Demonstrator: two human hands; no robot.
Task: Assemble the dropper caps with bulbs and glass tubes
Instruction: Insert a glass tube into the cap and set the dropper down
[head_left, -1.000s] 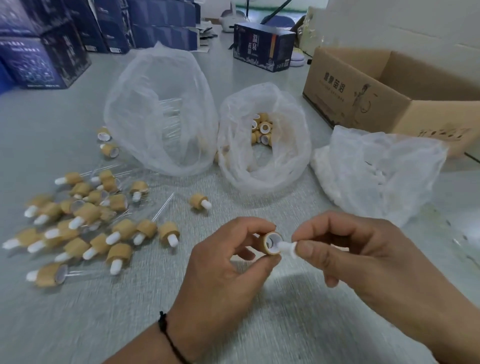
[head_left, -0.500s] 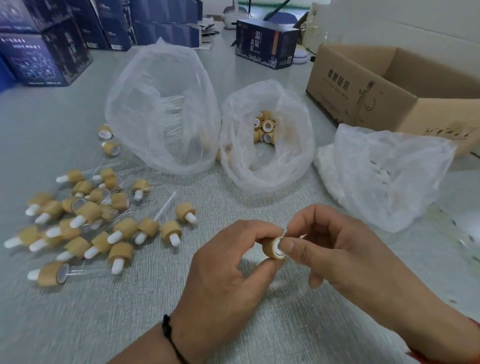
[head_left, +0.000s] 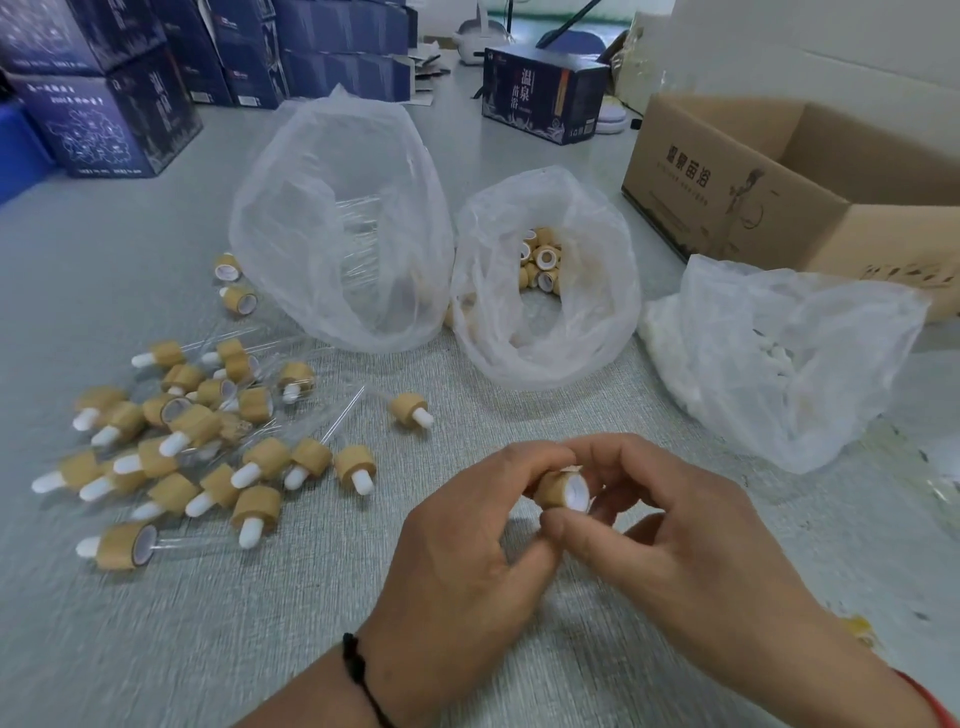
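A tan wood-look dropper cap (head_left: 558, 488) with a white inside is held between both hands over the grey table. My left hand (head_left: 467, 551) pinches its far side. My right hand (head_left: 670, 540) curls round its open end with thumb and fingertips. The white bulb is hidden inside the cap and behind the fingers. A pile of assembled droppers (head_left: 182, 441) with white bulbs and glass tubes lies at the left. Three plastic bags stand behind: one with glass tubes (head_left: 343, 218), one with caps (head_left: 540, 260), one with white bulbs (head_left: 779, 358).
An open cardboard box (head_left: 779, 187) sits at the back right. Dark blue cartons (head_left: 104, 104) are stacked at the back left, and one more blue carton (head_left: 540, 93) stands at the back middle. Two loose caps (head_left: 234, 283) lie left of the tube bag.
The white bulb that my right hand held at the cap's mouth has gone into the cap. My right fingers have closed round the cap's open end.
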